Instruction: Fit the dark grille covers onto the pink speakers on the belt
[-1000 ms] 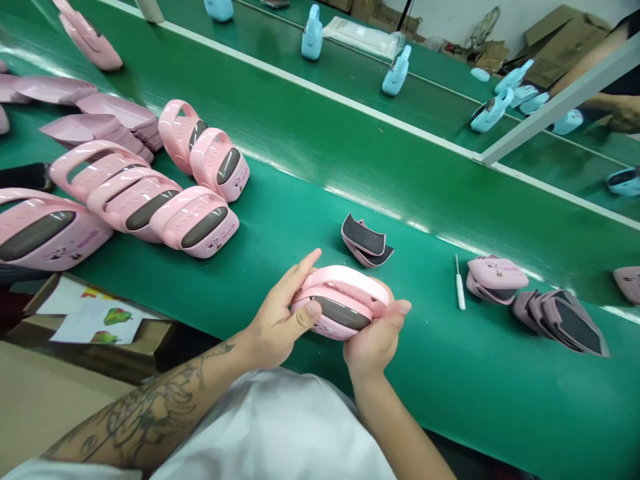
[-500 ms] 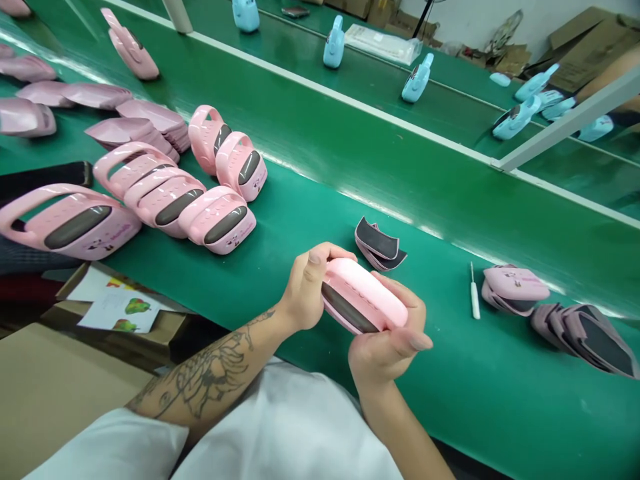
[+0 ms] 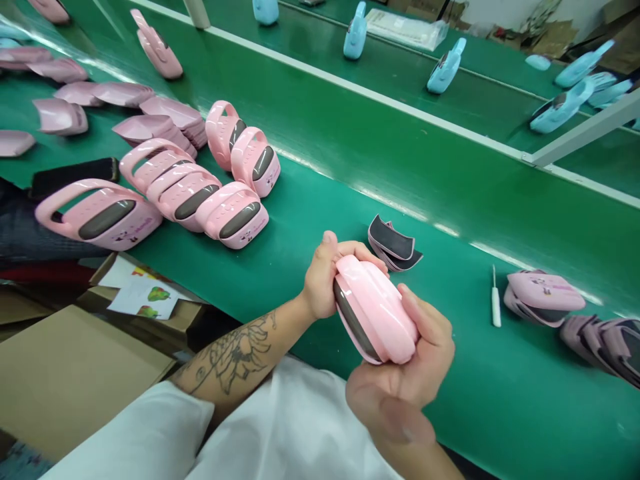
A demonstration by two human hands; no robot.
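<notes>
My left hand [image 3: 323,280] and right hand [image 3: 400,380] grasping pink handled plastic case [image 3: 377,310], fingers wrapped firmly around shell, grey panel [image 3: 353,321] angled outward, above green conveyor belt [image 3: 475,400].

Green conveyor belt [image 3: 500,413], bearing from left to right: pink handled plastic cases [image 3: 233,217] with dark grey panels, stacked pink shells [image 3: 163,113], curved dark-lined pieces [image 3: 393,243], and a slim white-handled tool [image 3: 495,307], probably a small screwdriver.
</notes>
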